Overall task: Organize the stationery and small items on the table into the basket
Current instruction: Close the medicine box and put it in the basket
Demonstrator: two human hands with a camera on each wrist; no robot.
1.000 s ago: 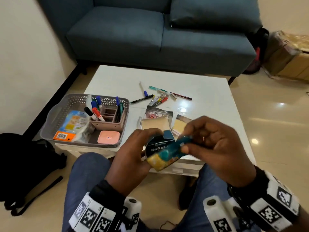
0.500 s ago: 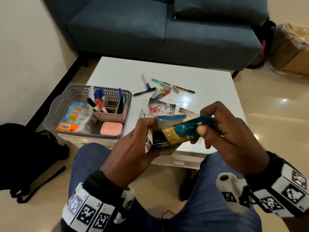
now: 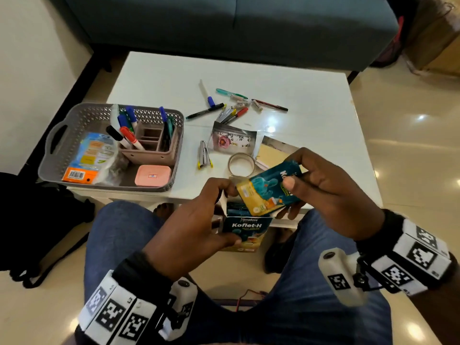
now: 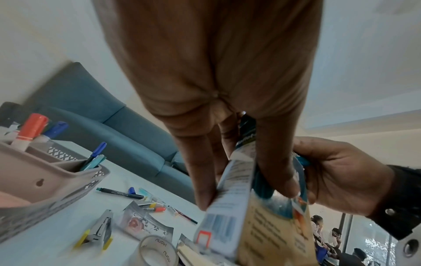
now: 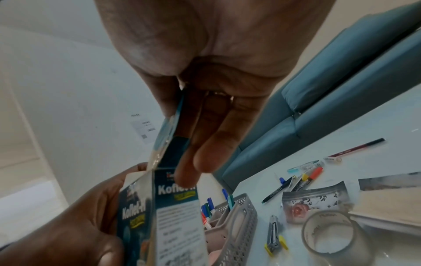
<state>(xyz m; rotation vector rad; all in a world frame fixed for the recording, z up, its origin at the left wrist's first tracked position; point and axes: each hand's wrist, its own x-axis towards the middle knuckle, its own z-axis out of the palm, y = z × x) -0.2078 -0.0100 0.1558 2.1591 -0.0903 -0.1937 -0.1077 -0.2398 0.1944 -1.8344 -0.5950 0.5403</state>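
My left hand [image 3: 224, 215] grips a teal and yellow Koflet-H box [image 3: 245, 232] upright above my lap, its top flap open. My right hand [image 3: 291, 195] pinches matching teal sachets [image 3: 268, 188], tilted, with their lower corner at the box's opening. In the left wrist view my fingers [image 4: 200, 180] and thumb clamp the box [image 4: 239, 216]. The right wrist view shows the sachets [image 5: 168, 129] edge-on over the box [image 5: 136, 216]. The grey basket [image 3: 57, 125] sits at the table's left front with a pen holder [image 3: 151, 148], markers, a pink case [image 3: 153, 175] and a packet.
Loose on the white table [image 3: 311, 100] lie several pens [image 3: 231, 108], a stapler [image 3: 204, 155], a tape roll [image 3: 241, 165], a flowered zip pouch [image 3: 231, 140] and a tan pad [image 3: 271, 153]. A blue sofa stands behind it; a black bag lies on the floor at left.
The box has turned from tilted sideways to upright and dropped toward my lap. My right hand has lifted the sachets above the box's open top.
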